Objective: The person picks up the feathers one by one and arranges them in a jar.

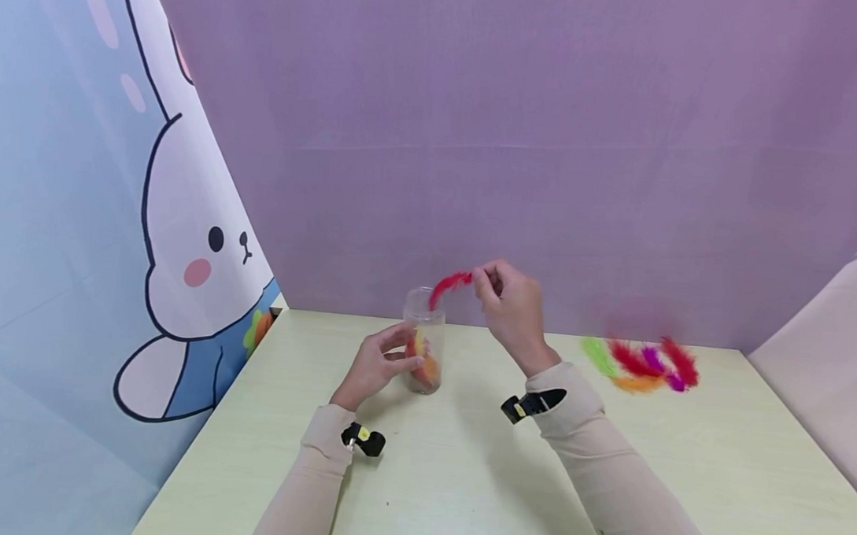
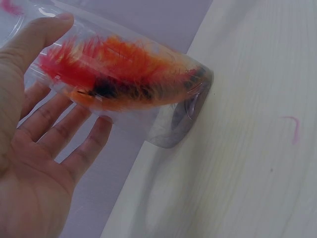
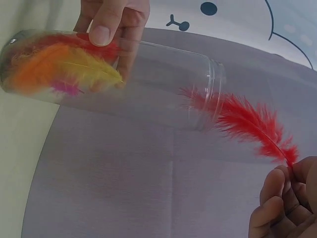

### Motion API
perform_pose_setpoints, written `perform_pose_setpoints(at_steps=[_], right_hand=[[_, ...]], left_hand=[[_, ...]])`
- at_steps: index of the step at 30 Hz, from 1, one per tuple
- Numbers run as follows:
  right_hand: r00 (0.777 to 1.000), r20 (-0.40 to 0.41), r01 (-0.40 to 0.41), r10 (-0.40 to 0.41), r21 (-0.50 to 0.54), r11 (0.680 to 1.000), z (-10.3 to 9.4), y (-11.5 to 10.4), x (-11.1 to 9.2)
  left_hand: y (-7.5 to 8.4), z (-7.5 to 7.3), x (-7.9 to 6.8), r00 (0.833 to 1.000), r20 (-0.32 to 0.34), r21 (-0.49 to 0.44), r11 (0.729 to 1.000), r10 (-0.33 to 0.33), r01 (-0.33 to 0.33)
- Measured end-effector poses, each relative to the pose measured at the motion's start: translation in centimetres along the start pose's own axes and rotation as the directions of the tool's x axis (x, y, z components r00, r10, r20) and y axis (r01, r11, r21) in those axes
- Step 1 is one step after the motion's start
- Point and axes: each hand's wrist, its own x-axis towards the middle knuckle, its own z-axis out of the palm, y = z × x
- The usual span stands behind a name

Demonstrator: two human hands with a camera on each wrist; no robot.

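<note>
A clear jar (image 1: 436,339) stands upright on the pale table, with red, orange, yellow and pink feathers (image 3: 64,67) lying in its lower part. My left hand (image 1: 381,362) holds the jar around its side, thumb on one face and fingers on the other, as the left wrist view (image 2: 49,114) also shows. Above and to the right of the jar, my right hand (image 1: 508,302) pinches a red feather (image 3: 252,126) by its quill end. The feather's fluffy tip hangs inside the jar's open mouth, while the quill end stays outside.
On the table's right side lies a loose group of feathers (image 1: 638,365) in green, red, orange and purple. A tiny pink wisp (image 2: 296,130) rests on the tabletop near the jar. A purple cloth (image 1: 518,145) hangs behind, and a rabbit-printed cloth (image 1: 196,212) at the left.
</note>
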Motion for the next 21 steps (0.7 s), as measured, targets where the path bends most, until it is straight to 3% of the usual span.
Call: perform_pose_setpoints(at_steps=[21], right_hand=[[0.985,0.156,-0.062,0.073,-0.079,0.995,1.5,-0.3,-0.2]], left_hand=[[0.0,0.0,0.0,1.0,0.004,0.006,1.0,-0.001,0.001]])
